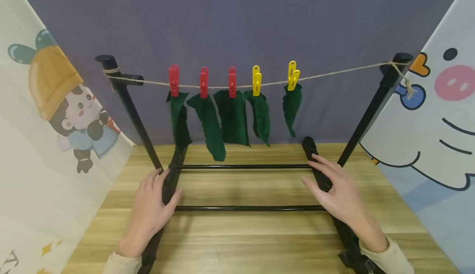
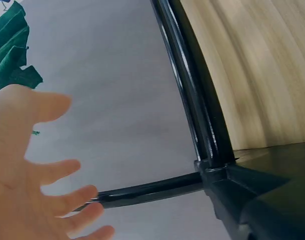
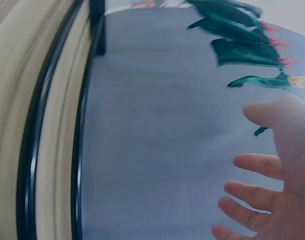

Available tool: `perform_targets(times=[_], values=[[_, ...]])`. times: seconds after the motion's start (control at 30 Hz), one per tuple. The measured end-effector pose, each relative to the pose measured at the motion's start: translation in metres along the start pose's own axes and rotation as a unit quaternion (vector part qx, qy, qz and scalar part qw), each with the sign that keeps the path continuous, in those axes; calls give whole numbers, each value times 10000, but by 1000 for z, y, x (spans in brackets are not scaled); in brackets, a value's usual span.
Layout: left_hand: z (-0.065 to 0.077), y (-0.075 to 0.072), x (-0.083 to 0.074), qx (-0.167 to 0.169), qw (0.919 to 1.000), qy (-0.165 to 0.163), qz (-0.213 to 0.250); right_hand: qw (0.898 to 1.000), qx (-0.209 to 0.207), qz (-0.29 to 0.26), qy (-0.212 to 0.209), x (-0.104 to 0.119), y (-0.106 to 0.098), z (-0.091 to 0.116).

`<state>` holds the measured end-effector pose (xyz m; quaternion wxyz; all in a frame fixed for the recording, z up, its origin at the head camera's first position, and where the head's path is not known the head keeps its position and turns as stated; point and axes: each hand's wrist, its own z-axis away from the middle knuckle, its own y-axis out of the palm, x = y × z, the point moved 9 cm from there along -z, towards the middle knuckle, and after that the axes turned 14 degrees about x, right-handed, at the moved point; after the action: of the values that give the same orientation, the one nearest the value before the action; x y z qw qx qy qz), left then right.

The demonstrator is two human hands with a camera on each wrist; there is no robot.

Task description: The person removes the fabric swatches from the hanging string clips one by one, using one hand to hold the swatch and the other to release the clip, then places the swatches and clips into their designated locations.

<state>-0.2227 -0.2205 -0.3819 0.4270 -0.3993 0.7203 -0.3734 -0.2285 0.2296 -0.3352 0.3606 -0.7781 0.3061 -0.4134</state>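
My left hand (image 1: 150,206) is over the left base bar (image 1: 170,181) of a black frame, fingers relaxed and nothing held. On the other side my right hand (image 1: 339,193) hovers by the right base bar (image 1: 339,226), fingers spread and holding nothing. Between two upright posts runs a twine line (image 1: 330,74). Several dark green cloth pieces (image 1: 231,117) hang from it. Red clothespins (image 1: 204,82) clip those on the left, and yellow clothespins (image 1: 257,81) those on the right. The rightmost cloth (image 1: 292,108) hangs apart from the others.
Two thin black crossbars (image 1: 245,208) join the base bars above a wooden tabletop (image 1: 245,245). The left post (image 1: 135,119) and right post (image 1: 367,119) rise at the sides. Behind stands a grey-blue backdrop (image 1: 237,26), with cartoon-printed sheets (image 1: 33,142) at either side.
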Motion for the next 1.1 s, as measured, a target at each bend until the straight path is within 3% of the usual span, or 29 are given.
perform_targets(times=[0.13, 0.4, 0.67, 1.1], values=[[2, -8, 5, -388, 9984, 49, 418, 9969, -154, -759, -117, 8, -7, -5], [4, -17, 12, -733, 9915, -58, 1078, 9876, -335, -1420, -578, 41, -30, -14], [3, -26, 9, -1087, 9842, -44, 1396, 9849, -321, -1478, -838, 84, -50, -28], [-1, -29, 4, -1200, 9787, 37, 1667, 9806, -170, -1756, -857, 95, -51, -40]])
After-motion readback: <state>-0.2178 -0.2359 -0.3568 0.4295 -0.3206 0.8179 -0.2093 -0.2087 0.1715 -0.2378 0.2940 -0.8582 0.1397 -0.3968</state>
